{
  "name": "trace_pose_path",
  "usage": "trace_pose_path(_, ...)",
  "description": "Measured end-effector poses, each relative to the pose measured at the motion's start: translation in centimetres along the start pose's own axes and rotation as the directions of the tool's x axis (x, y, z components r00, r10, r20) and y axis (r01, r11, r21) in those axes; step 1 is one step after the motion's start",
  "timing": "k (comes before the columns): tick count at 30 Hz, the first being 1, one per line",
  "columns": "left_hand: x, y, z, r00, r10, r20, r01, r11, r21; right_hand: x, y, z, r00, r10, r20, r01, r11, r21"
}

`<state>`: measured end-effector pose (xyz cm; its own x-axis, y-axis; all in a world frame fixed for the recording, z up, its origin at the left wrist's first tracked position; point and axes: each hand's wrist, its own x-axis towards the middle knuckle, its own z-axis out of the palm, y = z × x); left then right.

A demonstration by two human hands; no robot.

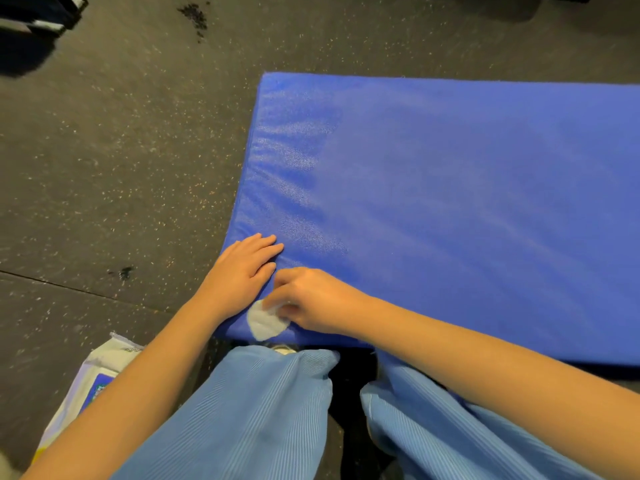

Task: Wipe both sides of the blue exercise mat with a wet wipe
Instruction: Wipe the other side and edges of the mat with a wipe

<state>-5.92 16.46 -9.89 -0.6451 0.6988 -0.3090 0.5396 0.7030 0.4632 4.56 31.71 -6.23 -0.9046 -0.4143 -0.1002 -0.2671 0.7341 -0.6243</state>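
A white-and-blue packet of wipes (100, 372) lies on the dark speckled floor (121, 168) at about 8 o'clock in the head view, partly covered by the person's bare left forearm. A scatter of dark crumbs (194, 15) marks the floor at 11 o'clock, and a smaller dark spot (125, 273) sits near a seam at 9 o'clock. Just left of centre, the left hand (242, 271) rests palm down on the near left corner of the blue exercise mat (450, 202), its fingers (266, 242) released, laid straight and close together, pointing toward 2 o'clock. Immediately to its right, at 6 o'clock from centre, a white wet wipe (265, 323) lies bunched against the mat's surface beside the near edge. The right hand (311, 299) reaches in from 4 o'clock and grasps the wipe, its curled fingers (277, 301) pinching the cloth onto the mat, the fingertips almost touching the left hand. The mat lies flat on the floor and spreads from centre out past the frame at 3 o'clock, with soft creases along its left end. At 6 o'clock, light blue ribbed trousers (259, 410) cover the person's legs, which are drawn up just short of the mat's near edge.
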Motion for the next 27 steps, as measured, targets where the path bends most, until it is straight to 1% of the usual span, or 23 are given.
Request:
trace_pose_path(2, -0.1, -0.1, -0.1, 1.000, -0.017, 0.003, 0.017, 1.000, -0.020, 0.7, -0.7, 0.3, 0.997, -0.074, 0.005, 0.074, 0.997, 0.014)
trace_pose_path(4, -0.1, 0.1, 0.0, 1.000, -0.010, 0.006, 0.010, 1.000, 0.000, -1.0, 0.1, 0.0, 0.996, -0.077, 0.049, 0.075, 0.997, 0.033)
trace_pose_path(5, -0.1, 0.0, 0.0, 1.000, -0.010, 0.007, 0.010, 1.000, 0.017, -2.3, 1.0, -0.3, 0.998, -0.045, 0.043, 0.044, 0.999, 0.023)
trace_pose_path(8, 0.3, 0.1, 0.1, 1.000, -0.025, 0.007, 0.024, 0.998, 0.051, -6.6, 5.0, -1.2, 0.986, 0.108, -0.124, -0.113, 0.993, -0.037)
trace_pose_path(10, 0.7, 0.9, 0.1, 0.998, -0.056, -0.002, 0.056, 0.996, 0.065, -7.9, 5.7, -1.5, 0.962, 0.186, -0.202, -0.194, 0.981, -0.020)
trace_pose_path(11, 0.8, 1.6, 0.3, 0.998, -0.063, -0.015, 0.064, 0.995, 0.076, -7.8, 5.1, -1.3, 0.957, 0.201, -0.208, -0.207, 0.978, -0.003)
trace_pose_path(12, 1.0, 2.2, 0.6, 0.998, -0.065, -0.021, 0.067, 0.994, 0.090, -7.4, 4.0, -1.0, 0.963, 0.196, -0.187, -0.195, 0.981, 0.023)
trace_pose_path(14, 0.9, 3.2, 1.5, 0.998, -0.059, -0.009, 0.059, 0.990, 0.131, -6.8, 2.0, -0.4, 0.986, 0.130, -0.101, -0.123, 0.990, 0.073)
trace_pose_path(15, 0.7, 3.4, 1.9, 0.999, -0.052, -0.004, 0.052, 0.987, 0.149, -7.0, 1.8, -0.4, 0.993, 0.099, -0.066, -0.093, 0.992, 0.088)
trace_pose_path(16, 0.6, 3.5, 2.1, 0.999, -0.051, 0.000, 0.051, 0.988, 0.147, -7.5, 2.4, -0.6, 0.993, 0.097, -0.064, -0.090, 0.991, 0.102)
trace_pose_path(18, 0.6, 3.2, 2.1, 0.998, -0.057, 0.003, 0.056, 0.992, 0.116, -9.2, 4.7, -1.3, 0.969, 0.206, -0.139, -0.192, 0.975, 0.111)
trace_pose_path(20, 0.6, 2.9, 2.0, 0.999, -0.047, -0.008, 0.047, 0.992, 0.118, -11.1, 6.6, -1.7, 0.906, 0.356, -0.229, -0.342, 0.934, 0.100)
trace_pose_path(21, 0.7, 2.8, 2.1, 0.999, -0.040, -0.013, 0.041, 0.992, 0.119, -11.8, 6.8, -1.7, 0.883, 0.397, -0.251, -0.382, 0.918, 0.107)
trace_pose_path(22, 0.7, 2.8, 2.1, 0.999, -0.038, -0.016, 0.040, 0.993, 0.115, -12.3, 6.4, -1.6, 0.884, 0.395, -0.251, -0.376, 0.919, 0.121)
trace_pose_path(23, 0.7, 2.8, 2.1, 0.999, -0.041, -0.017, 0.043, 0.993, 0.109, -12.6, 5.5, -1.5, 0.905, 0.364, -0.221, -0.341, 0.930, 0.136)
trace_pose_path(25, 0.6, 2.8, 2.1, 0.999, -0.046, -0.017, 0.048, 0.994, 0.101, -13.4, 4.1, -1.4, 0.952, 0.280, -0.121, -0.258, 0.951, 0.171)
trace_pose_path(26, 0.6, 2.9, 2.1, 0.999, -0.044, -0.018, 0.046, 0.994, 0.101, -13.7, 4.4, -1.6, 0.960, 0.261, -0.100, -0.241, 0.954, 0.180)
trace_pose_path(27, 0.6, 2.9, 2.1, 0.999, -0.042, -0.021, 0.044, 0.994, 0.103, -13.8, 5.1, -1.8, 0.953, 0.276, -0.121, -0.252, 0.950, 0.185)
